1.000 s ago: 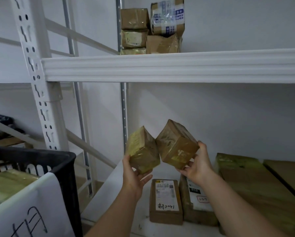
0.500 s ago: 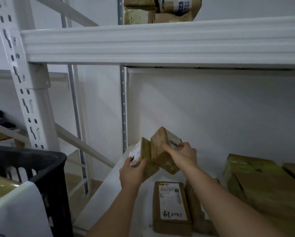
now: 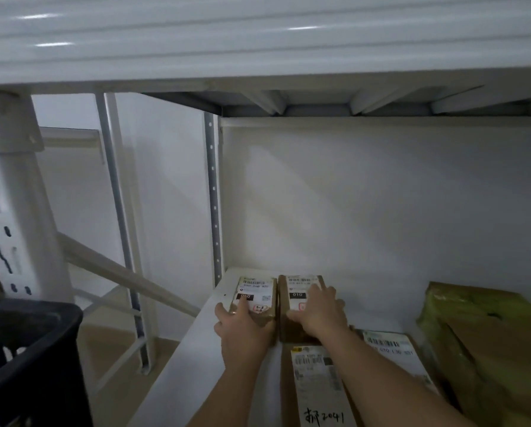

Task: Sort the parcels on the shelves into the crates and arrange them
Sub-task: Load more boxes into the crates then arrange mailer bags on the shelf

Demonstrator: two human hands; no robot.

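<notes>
Two small brown parcels lie side by side, labels up, at the back left of the white shelf [image 3: 196, 343]. My left hand [image 3: 242, 328] lies over the left parcel [image 3: 256, 292], fingers wrapped on its near end. My right hand [image 3: 316, 312] presses on top of the right parcel [image 3: 295, 291], fingers spread over its label. The two parcels touch each other along their long sides.
A longer parcel with handwriting [image 3: 316, 386] and another labelled one [image 3: 390, 349] lie in front, under my right forearm. Larger brown and green-taped boxes [image 3: 486, 343] fill the shelf's right. A black crate [image 3: 30, 352] stands at lower left. The upper shelf beam [image 3: 258, 41] hangs close overhead.
Both hands have lowered the two small parcels from mid-air onto the shelf, turned label up. My view has dropped and moved closer under the upper shelf.
</notes>
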